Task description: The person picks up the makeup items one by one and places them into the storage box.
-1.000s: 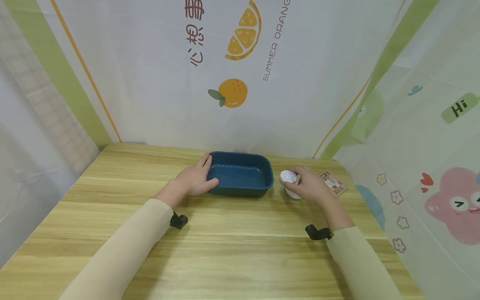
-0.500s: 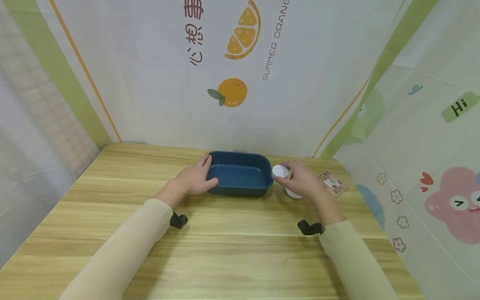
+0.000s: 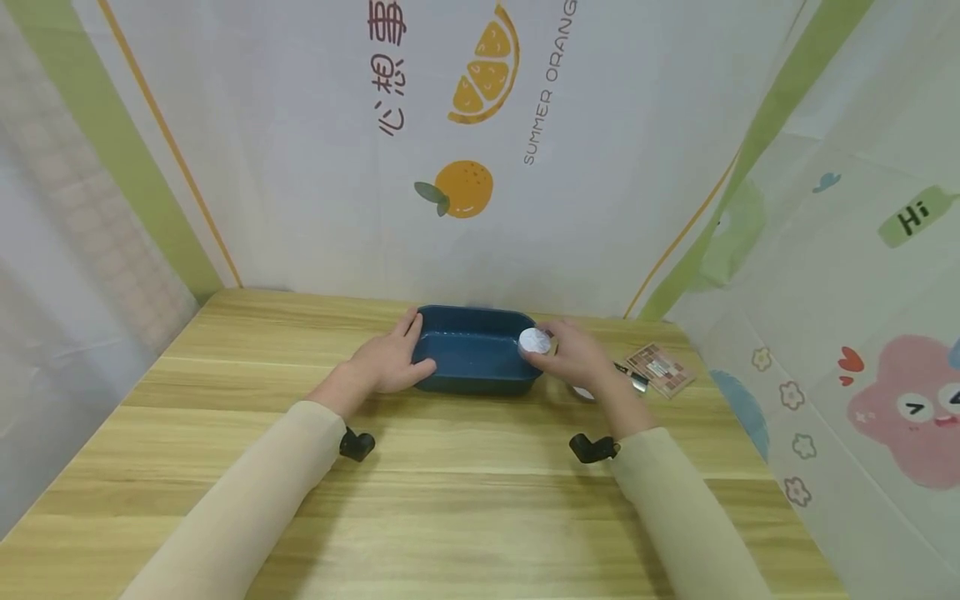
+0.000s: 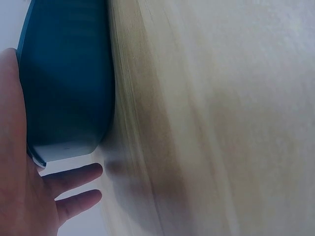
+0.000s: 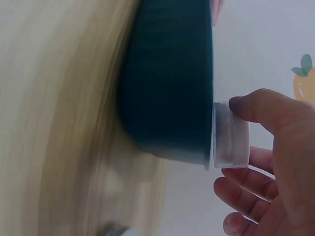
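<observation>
In the head view, a dark blue rectangular tub (image 3: pixel 474 386) stands near the table's back edge. My left hand (image 3: pixel 381 362) rests on its left end, thumb over the rim. The left wrist view shows two straight fingers (image 4: pixel 74 178) apart from the tub wall. My right hand (image 3: pixel 576 355) pinches a small round jar (image 3: pixel 534 341) with a pale top at the tub's right rim. Seen from the right wrist, the clear-sided jar (image 5: pixel 227 137) is above rim height, between thumb and fingers. Whether it touches the rim is unclear.
An open eyeshadow palette (image 3: pixel 661 372) lies on the wooden table (image 3: pixel 480 500), right of the tub. Beside it is a black-and-silver item (image 3: pixel 632 380). The right wrist partly hides a white round thing (image 3: pixel 583 393). A printed curtain (image 3: pixel 337 208) hangs behind the table.
My right hand has carried the small round jar leftward, from above the white round thing to the tub's right rim. The black-and-silver item has come into view. My left hand stays on the tub.
</observation>
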The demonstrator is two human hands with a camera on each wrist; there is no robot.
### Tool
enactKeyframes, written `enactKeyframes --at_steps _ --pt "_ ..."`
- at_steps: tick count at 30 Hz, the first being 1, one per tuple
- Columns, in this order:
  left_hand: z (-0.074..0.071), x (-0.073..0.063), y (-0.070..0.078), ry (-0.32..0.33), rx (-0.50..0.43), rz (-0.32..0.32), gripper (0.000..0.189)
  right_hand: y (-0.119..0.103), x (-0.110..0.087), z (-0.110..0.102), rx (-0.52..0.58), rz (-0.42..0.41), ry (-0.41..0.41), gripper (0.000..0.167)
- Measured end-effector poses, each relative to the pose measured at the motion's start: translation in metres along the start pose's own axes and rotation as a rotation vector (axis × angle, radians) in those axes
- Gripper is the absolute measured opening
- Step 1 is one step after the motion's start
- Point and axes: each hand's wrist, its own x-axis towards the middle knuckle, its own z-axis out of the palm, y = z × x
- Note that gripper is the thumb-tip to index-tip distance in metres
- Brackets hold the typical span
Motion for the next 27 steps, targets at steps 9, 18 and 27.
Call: enactKeyframes --at_steps 9,18,27 --pt "0.007 0.002 -0.001 -0.007 -0.015 0.0 0.097 -0.008 0.008 0.015 0.004 -0.012 -0.022 0.064" --pt "0.004 0.006 -0.004 -0.001 -0.024 -0.014 0.096 -0.014 0.015 0.016 -0.024 -0.018 -0.025 0.064" --pt "0.001 0.005 -0.006 -0.02 -0.008 -0.012 0.098 -0.018 0.02 0.017 -0.084 -0.029 -0.043 0.064"
